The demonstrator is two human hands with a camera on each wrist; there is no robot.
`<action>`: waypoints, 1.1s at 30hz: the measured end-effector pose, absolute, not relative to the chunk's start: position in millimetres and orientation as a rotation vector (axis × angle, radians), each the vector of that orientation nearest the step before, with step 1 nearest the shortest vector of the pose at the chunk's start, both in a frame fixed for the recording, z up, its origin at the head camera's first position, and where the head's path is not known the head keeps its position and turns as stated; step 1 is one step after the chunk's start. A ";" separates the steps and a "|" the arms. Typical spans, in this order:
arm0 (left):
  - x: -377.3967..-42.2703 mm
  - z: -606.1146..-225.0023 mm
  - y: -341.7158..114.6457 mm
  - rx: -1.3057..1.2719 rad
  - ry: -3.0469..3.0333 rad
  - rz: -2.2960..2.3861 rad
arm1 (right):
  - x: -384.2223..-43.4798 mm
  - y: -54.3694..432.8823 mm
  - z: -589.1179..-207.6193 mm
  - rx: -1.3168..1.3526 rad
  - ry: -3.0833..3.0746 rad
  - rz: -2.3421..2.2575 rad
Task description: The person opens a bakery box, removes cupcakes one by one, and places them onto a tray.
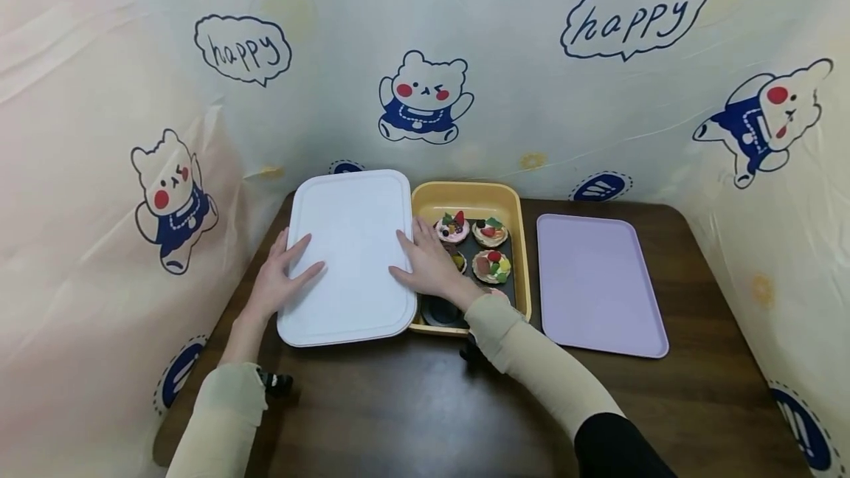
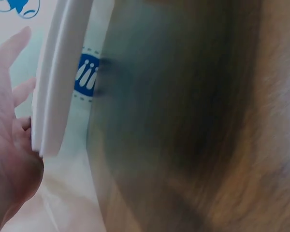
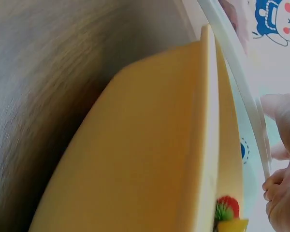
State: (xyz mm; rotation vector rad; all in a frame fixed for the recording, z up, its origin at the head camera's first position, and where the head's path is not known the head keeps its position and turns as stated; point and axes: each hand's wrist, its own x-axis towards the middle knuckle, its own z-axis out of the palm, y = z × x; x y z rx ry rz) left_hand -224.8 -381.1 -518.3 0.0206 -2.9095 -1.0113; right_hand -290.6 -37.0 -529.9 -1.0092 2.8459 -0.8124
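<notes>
A white rectangular lid with rounded corners is held up by both hands, its right edge overlapping a yellow box. My left hand grips its left edge, thumb and a finger spread over the top. In the left wrist view, the lid's rim stands clear of the tabletop between the fingers of the left hand. My right hand grips the right edge, reaching across the yellow box. In the right wrist view, the rim passes close above the box wall; fingers curl at the edge.
Several toy fruit tarts sit in the box's dark insert; the right arm covers some. A lavender rectangular tray or lid lies flat at the right of the brown table. A printed curtain surrounds the table.
</notes>
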 end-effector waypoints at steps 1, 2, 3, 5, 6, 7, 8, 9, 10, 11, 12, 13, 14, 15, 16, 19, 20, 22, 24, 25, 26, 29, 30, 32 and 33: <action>-224.4 -517.1 -385.3 0.026 -2.899 -1.020 | -289.8 -41.5 -530.7 -1.016 2.845 -0.800; -224.2 -515.8 -389.4 0.031 -2.888 -1.025 | -286.6 -45.7 -525.6 -1.016 2.835 -0.782; -224.1 -514.5 -393.3 0.031 -2.877 -1.026 | -283.0 -49.7 -520.5 -1.009 2.818 -0.770; -224.5 -512.0 -400.0 0.032 -2.861 -1.020 | -276.1 -56.8 -511.4 -0.999 2.792 -0.750; -224.8 -511.1 -403.1 0.034 -2.859 -1.016 | -274.5 -60.4 -510.6 -0.991 2.792 -0.731; -225.3 -510.6 -405.8 0.037 -2.861 -1.013 | -273.4 -63.9 -510.3 -0.981 2.795 -0.711; -225.8 -510.4 -408.2 0.042 -2.863 -1.010 | -272.3 -67.1 -510.0 -0.966 2.796 -0.696; -226.0 -510.5 -410.5 0.048 -2.868 -1.009 | -271.6 -70.1 -510.2 -0.954 2.797 -0.686; -225.9 -510.9 -412.4 0.058 -2.874 -1.013 | -271.3 -73.1 -510.9 -0.949 2.800 -0.675; -225.7 -511.9 -414.4 0.065 -2.877 -1.022 | -271.1 -75.7 -511.8 -0.945 2.801 -0.667; -225.3 -513.0 -416.3 0.079 -2.878 -1.034 | -271.1 -78.4 -512.8 -0.942 2.800 -0.660; -225.0 -514.2 -417.8 0.090 -2.877 -1.050 | -271.4 -80.7 -514.6 -0.940 2.798 -0.655; -224.9 -515.7 -419.2 0.096 -2.873 -1.066 | -271.8 -82.7 -516.1 -0.938 2.792 -0.654; -225.1 -517.3 -420.2 0.104 -2.869 -1.081 | -272.3 -84.4 -517.3 -0.934 2.789 -0.655; -226.0 -519.1 -421.2 0.108 -2.861 -1.104 | -273.0 -85.7 -518.2 -0.929 2.787 -0.656; -230.2 -527.5 -421.9 0.118 -2.848 -1.162 | -276.3 -87.5 -520.2 -0.915 2.789 -0.632; -231.8 -531.7 -421.9 0.120 -2.842 -1.177 | -277.2 -87.5 -520.6 -0.914 2.791 -0.617; -234.4 -539.6 -422.2 0.133 -2.837 -1.206 | -277.5 -88.0 -520.1 -0.917 2.800 -0.582; -235.2 -545.5 -421.8 0.152 -2.853 -1.206 | -277.5 -89.3 -522.7 -0.939 2.813 -0.510; -235.8 -548.3 -420.9 0.153 -2.861 -1.193 | -277.2 -90.4 -524.4 -0.953 2.815 -0.474; -237.1 -550.7 -419.1 0.146 -2.876 -1.178 | -276.9 -91.8 -526.6 -0.965 2.820 -0.439; -246.3 -559.4 -406.8 0.041 -2.960 -1.042 | -276.8 -96.2 -532.6 -1.002 2.849 -0.330; -250.6 -563.1 -401.3 -0.009 -2.985 -0.982 | -276.9 -97.8 -533.5 -1.005 2.858 -0.308; -258.5 -571.4 -390.4 -0.100 -3.028 -0.847 | -276.7 -101.1 -533.6 -0.996 2.878 -0.273; -261.0 -575.0 -385.8 -0.121 -3.053 -0.771 | -276.5 -102.8 -533.7 -0.989 2.880 -0.261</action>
